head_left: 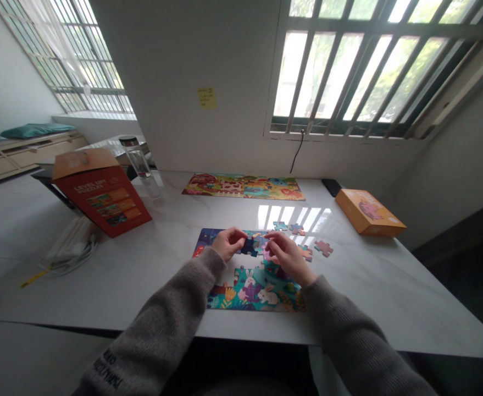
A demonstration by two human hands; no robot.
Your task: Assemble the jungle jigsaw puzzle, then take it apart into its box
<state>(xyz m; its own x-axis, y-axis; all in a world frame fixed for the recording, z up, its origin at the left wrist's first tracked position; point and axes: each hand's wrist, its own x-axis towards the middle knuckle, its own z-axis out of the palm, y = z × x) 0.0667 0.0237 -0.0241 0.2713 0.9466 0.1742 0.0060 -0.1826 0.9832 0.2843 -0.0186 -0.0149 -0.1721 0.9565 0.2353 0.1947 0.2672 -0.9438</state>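
Observation:
A partly assembled colourful jigsaw puzzle (254, 291) with rabbits and leaves lies on the white table (175, 258) in front of me. My left hand (228, 242) is closed, pinching a dark blue puzzle piece (249, 247) over the puzzle's upper middle. My right hand (286, 254) is curled beside it, fingertips touching the same piece and the puzzle surface. Several loose pieces (322, 248) lie just right of the puzzle.
A finished farm puzzle (244, 187) lies at the table's back. A red-orange box (103, 193) stands at the left, next to a clear water bottle (140, 162) and a white cable bundle (70, 247). An orange box (368, 212) sits at the right, a dark phone (332, 187) behind it.

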